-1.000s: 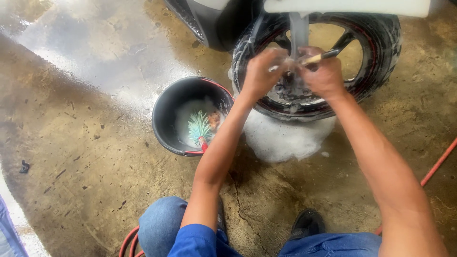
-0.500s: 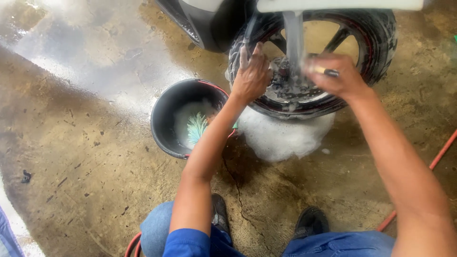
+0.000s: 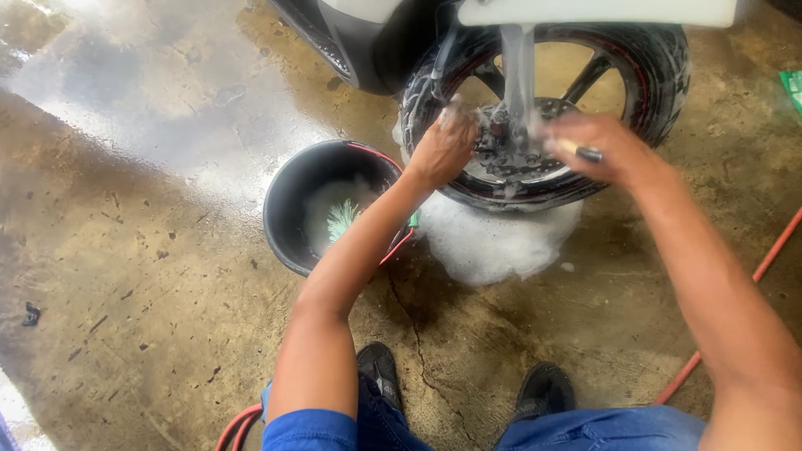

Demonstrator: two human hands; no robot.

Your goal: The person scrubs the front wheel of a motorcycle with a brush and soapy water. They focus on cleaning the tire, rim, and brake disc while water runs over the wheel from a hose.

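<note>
A soapy black motorcycle wheel (image 3: 660, 67) with a red rim stripe stands in front of me. My left hand (image 3: 441, 144) rests on the tyre's left side, fingers pressed against the rubber. My right hand (image 3: 597, 149) is closed around a small brush handle (image 3: 578, 150) at the wheel hub (image 3: 510, 142), near the brake disc. A grey fork leg (image 3: 518, 67) runs down to the hub between my hands. What the brush head touches is hidden behind my fingers.
A black bucket (image 3: 288, 225) of sudsy water with a green brush (image 3: 341, 219) sits left of the wheel. White foam (image 3: 493, 242) pools under the tyre. A red hose (image 3: 773, 250) lies at the right. The concrete floor is wet; my shoes (image 3: 545, 388) are below.
My left hand has slid from the hub out to the tyre's left edge. My right hand with the brush has dropped lower toward the hub.
</note>
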